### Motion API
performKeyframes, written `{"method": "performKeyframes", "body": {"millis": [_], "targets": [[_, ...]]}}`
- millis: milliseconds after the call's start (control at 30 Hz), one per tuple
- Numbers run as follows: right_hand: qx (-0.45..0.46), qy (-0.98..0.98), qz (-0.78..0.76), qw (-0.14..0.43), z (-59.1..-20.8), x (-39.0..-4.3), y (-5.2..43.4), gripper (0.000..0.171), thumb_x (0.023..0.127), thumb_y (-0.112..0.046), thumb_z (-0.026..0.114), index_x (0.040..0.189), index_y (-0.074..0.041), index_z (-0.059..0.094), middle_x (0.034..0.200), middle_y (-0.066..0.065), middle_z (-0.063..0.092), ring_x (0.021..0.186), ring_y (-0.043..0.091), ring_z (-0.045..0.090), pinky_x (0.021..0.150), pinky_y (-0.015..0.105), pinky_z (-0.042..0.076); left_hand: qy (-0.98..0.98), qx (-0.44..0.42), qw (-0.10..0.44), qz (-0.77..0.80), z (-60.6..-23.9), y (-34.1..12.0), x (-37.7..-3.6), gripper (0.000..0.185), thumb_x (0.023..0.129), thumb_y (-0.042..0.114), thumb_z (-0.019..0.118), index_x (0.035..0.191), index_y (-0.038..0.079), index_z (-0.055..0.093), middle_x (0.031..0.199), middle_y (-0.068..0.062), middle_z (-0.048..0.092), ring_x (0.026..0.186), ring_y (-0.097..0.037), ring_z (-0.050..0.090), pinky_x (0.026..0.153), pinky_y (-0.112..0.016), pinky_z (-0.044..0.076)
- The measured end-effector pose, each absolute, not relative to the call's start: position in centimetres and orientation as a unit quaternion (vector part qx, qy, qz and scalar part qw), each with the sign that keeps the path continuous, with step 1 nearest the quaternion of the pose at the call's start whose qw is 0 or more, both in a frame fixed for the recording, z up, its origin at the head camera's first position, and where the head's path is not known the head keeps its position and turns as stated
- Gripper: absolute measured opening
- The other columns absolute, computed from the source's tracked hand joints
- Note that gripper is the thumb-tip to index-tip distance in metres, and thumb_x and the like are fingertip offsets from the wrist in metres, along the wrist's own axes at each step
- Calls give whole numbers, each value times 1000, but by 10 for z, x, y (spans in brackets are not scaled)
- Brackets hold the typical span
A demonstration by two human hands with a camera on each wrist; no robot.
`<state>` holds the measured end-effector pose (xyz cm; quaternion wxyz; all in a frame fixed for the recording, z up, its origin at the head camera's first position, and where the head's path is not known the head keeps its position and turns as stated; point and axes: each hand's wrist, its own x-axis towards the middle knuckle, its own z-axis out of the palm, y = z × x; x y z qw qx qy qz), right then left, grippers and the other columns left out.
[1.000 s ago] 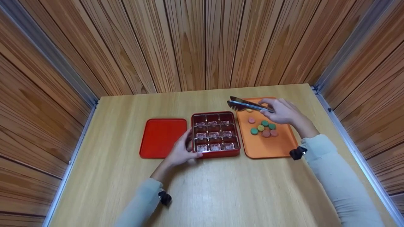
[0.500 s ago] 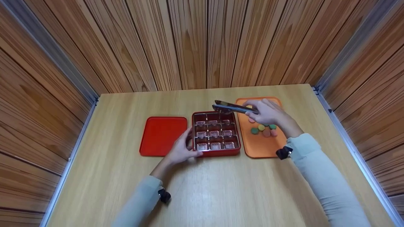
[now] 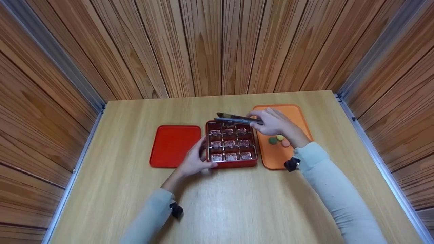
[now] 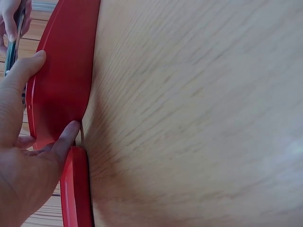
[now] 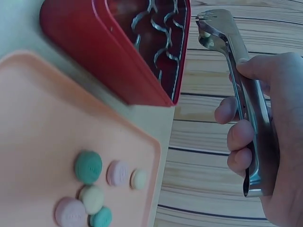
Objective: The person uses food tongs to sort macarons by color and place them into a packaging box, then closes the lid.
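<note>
Tongs shifted over box, R hand fingers clamped on 'em, L hand's on box; macarons part-hidden.

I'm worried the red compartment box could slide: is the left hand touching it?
Touching: in the left wrist view, the left hand has its thumb laid against the red compartment box.

On the table, the lid is left of the box, the tray right. Cookies lie on the tray. Tongs are above the box's back.

3 wd.-panel walls prob. mean lab booth.
</note>
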<state>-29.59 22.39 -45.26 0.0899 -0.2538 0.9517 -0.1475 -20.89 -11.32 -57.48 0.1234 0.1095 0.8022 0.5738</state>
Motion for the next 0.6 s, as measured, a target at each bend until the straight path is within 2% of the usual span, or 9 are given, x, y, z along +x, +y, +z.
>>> {"method": "performKeyframes", "body": {"millis": [100,167,267,333,433,600], "targets": [[-245,954,-142,95,-454,-294,216,47,113,-38,60,156,-18,65,86,6,64,73,21,49,66,32,36,802,111,119,575,-575,-112,-209,125,83,9,99,180,6,21,180,-25,40,170,-44,37,142,-57,33],[-242,955,-139,99,-454,-294,210,48,113,-40,60,157,-20,64,104,12,72,83,24,52,73,34,38,803,110,119,573,-575,-113,-209,125,83,9,99,180,7,21,180,-24,41,170,-43,38,142,-56,34],[-250,953,-140,98,-455,-294,203,49,112,-40,60,156,-19,64,124,15,76,88,27,54,75,36,38,803,110,122,572,-575,-113,-209,124,84,10,99,180,8,21,181,-23,40,171,-42,36,143,-56,32],[-260,951,-140,94,-457,-295,200,48,112,-39,60,155,-19,65,124,14,76,84,25,51,72,35,36,801,111,125,575,-576,-112,-209,123,85,11,98,181,8,21,181,-23,40,172,-43,35,143,-57,32],[-267,949,-138,93,-460,-295,198,48,112,-38,59,155,-19,65,112,15,76,76,23,46,66,33,31,798,110,130,579,-575,-112,-210,122,86,9,97,181,8,20,181,-22,40,172,-42,35,143,-56,33],[-252,952,-135,105,-465,-295,196,49,113,-41,58,157,-21,64,103,12,67,86,25,48,72,34,31,801,112,126,575,-575,-112,-210,122,85,7,98,180,7,22,180,-23,42,171,-42,37,144,-56,31]]}}
